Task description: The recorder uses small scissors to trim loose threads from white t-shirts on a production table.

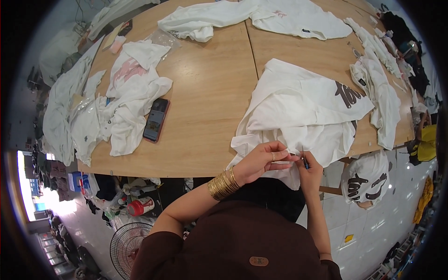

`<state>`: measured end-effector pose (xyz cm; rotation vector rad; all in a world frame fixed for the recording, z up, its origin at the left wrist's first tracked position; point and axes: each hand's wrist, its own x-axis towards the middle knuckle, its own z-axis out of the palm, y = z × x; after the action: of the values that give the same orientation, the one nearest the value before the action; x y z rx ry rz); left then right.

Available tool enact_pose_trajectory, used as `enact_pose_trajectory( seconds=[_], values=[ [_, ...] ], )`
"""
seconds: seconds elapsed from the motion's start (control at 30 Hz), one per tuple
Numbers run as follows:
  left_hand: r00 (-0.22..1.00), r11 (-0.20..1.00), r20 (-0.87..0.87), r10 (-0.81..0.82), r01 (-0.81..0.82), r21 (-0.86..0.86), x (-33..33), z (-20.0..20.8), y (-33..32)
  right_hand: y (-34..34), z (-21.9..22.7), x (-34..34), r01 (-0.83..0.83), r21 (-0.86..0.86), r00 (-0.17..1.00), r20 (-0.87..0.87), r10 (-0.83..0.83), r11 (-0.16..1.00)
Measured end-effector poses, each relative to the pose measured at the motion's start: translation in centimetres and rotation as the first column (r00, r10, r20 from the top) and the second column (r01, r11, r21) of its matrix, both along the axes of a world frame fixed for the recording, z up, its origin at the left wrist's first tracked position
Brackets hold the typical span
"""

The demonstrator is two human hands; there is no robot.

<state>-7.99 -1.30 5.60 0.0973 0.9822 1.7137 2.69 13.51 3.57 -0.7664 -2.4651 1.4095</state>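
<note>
A white garment (289, 100) with dark lettering lies bunched at the table's near edge, part of it hanging over. My left hand (259, 163), with gold bangles at the wrist, pinches the garment's edge between thumb and forefinger; its other fingers stretch out. Close beside it, my right hand (310, 175) is closed around a small tool with a blue part (306, 163). Its tip lies near the left fingertips, at the cloth. The tool's kind is mostly hidden by the fingers.
A phone (156, 120) lies on the wooden table (205, 102), by white garments (135, 93) at left. More white clothing (298, 18) lies along the far side and right (380, 93). Below are a fan (128, 242) and a cloth-covered seat (366, 179).
</note>
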Motion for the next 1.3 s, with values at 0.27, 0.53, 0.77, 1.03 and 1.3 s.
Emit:
enact_pose_trajectory(
  seconds=[0.27,0.53,0.77,1.03,1.3],
  values=[
    [0.995,0.997,0.081,0.056,-0.051,-0.056,0.1,-0.5,-0.3,0.5,-0.1,0.8,0.011,0.208,0.999,-0.037,-0.003,0.978],
    [0.984,0.985,-0.051,0.172,-0.171,0.015,0.7,-0.9,-0.4,0.8,3.2,0.3,-0.031,0.125,0.953,0.302,-0.008,0.992],
    [0.938,0.989,-0.317,0.143,-0.147,0.009,1.4,-1.4,-0.6,-1.8,5.1,1.3,-0.046,-0.707,0.990,0.065,0.129,0.705],
    [0.885,0.997,-0.463,0.047,-0.072,-0.036,0.6,-0.6,-0.8,-1.8,4.6,1.2,-0.033,-0.807,0.976,0.100,0.193,0.589],
    [0.823,0.996,-0.568,0.035,-0.075,-0.048,1.0,-0.6,-0.9,-1.7,4.5,0.9,-0.102,-0.687,0.967,0.101,0.233,0.720]
  ],
)
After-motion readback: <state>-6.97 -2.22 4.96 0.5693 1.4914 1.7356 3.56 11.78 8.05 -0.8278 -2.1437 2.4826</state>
